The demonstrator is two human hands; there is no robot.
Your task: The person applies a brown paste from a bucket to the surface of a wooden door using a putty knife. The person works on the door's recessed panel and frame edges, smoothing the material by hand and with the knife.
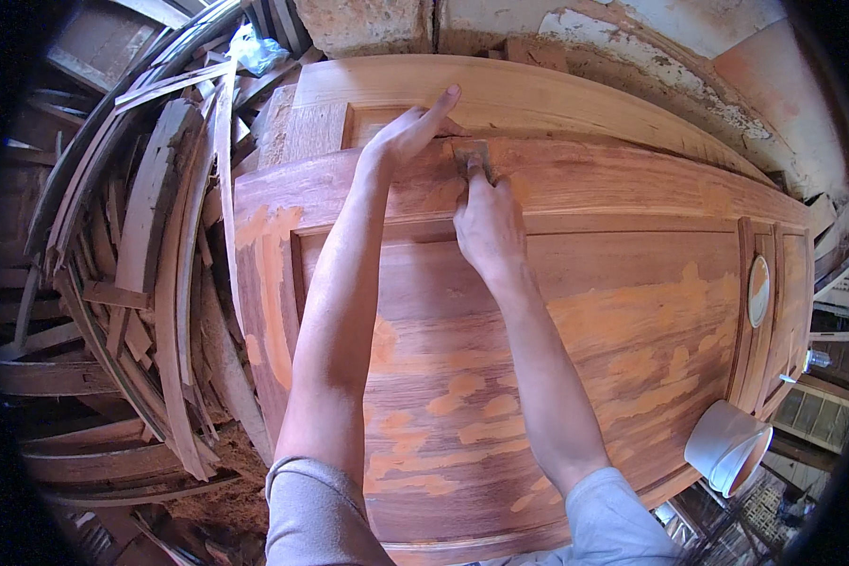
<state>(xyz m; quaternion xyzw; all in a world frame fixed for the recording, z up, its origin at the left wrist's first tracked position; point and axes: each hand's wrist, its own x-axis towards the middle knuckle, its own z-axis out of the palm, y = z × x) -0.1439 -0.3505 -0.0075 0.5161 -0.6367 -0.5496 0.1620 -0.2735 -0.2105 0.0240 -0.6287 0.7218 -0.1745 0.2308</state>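
A reddish-brown wooden panelled door point(557, 269) lies in front of me, with orange filler smeared in patches over its panel and frame. My right hand point(491, 222) grips a flat putty knife point(472, 154), its blade against the door's far rail. Beside it on the left, my left hand point(410, 137) rests at the door's far edge. Its thumb stretches up and away; the other fingers are partly hidden, and I see nothing held in them. Behind this door lies a paler, unfilled wooden door point(538, 99).
On the left is a heap of scrap boards and strips point(165, 283) with a blue plastic bag point(258, 49) on top. A round white lid point(758, 291) lies on the door's right part. A white bucket point(717, 439) is at its near right edge. A worn wall point(632, 57) stands behind.
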